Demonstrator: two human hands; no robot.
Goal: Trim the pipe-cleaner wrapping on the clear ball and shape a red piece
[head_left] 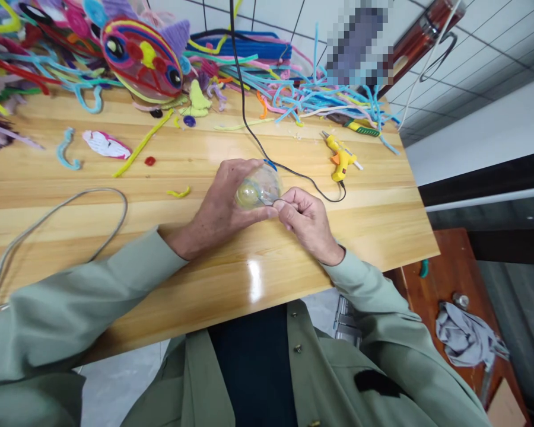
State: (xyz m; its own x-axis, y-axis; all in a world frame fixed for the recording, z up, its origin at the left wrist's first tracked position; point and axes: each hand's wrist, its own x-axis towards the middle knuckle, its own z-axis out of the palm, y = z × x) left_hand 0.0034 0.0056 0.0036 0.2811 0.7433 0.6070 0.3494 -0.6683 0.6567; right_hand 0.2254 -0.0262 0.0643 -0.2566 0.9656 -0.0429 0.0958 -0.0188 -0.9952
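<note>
My left hand [218,204] curves round a clear, rounded plastic piece [264,182], gripping it from the left with the thumb along its near side. A yellowish round patch shows inside or behind the piece, and a blue bit sits at its far rim. At the near right edge of the piece, my right hand [306,220] is closed in a pinch between thumb and forefinger. A thin dark strand seems to run into that pinch, but its kind is too small to make out. Both hands are just above the wooden table.
A yellow glue gun [339,157] lies right of the hands, its black cord [289,172] passing just behind them. Pipe cleaners [293,98] and a fuzzy fish-like figure [143,56] crowd the back. A grey cable [57,207] loops at left. The table [382,231] ends at right.
</note>
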